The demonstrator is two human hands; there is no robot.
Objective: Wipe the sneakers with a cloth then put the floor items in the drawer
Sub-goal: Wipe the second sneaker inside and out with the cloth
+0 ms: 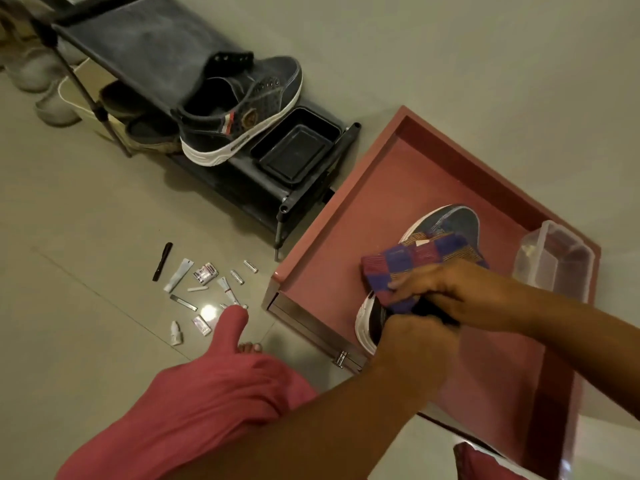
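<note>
Sitting beside drawer (pixel 332 216): shoe rack (pixel 242 181) w/ sneaker (pixel 242 109).

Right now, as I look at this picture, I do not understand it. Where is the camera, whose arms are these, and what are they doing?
There is no machine: a person wears the camera on the head, looking down. The left hand holds a sneaker over an open red drawer. The right hand presses a checked cloth on it. A second sneaker stands on a black rack. Small items, such as tubes and batteries, lie on the floor.
</note>
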